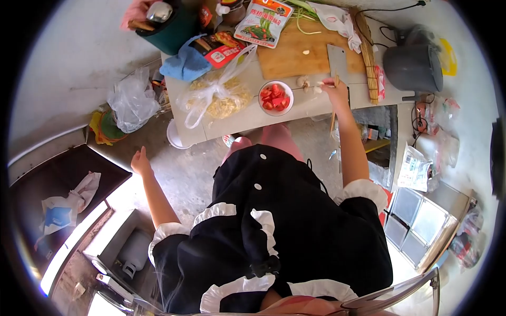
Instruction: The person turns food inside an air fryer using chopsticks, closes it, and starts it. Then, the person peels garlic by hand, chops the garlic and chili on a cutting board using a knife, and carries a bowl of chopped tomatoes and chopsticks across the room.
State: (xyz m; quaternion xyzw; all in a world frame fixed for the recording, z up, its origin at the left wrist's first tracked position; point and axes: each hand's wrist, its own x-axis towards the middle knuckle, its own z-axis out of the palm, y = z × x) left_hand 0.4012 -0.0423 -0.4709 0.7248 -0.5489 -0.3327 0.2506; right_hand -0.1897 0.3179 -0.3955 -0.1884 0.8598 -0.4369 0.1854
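Gripping thin wooden chopsticks [332, 122] in the right hand [336, 90], over the near part of the table [232, 124], just in front of the cleaver [337, 58] on the chopping board [295, 55]. Cannot tell whether also pinching the white garlic clove [318, 89] at the fingertips, near a garlic head [303, 81]. Hanging the left hand [140, 161] above the floor [182, 176], empty, fingers loosely bent, well apart from the table. Facing a white bowl [276, 114] of cut tomatoes [274, 98], with a plastic bag [216, 89] of yellowish food to its left
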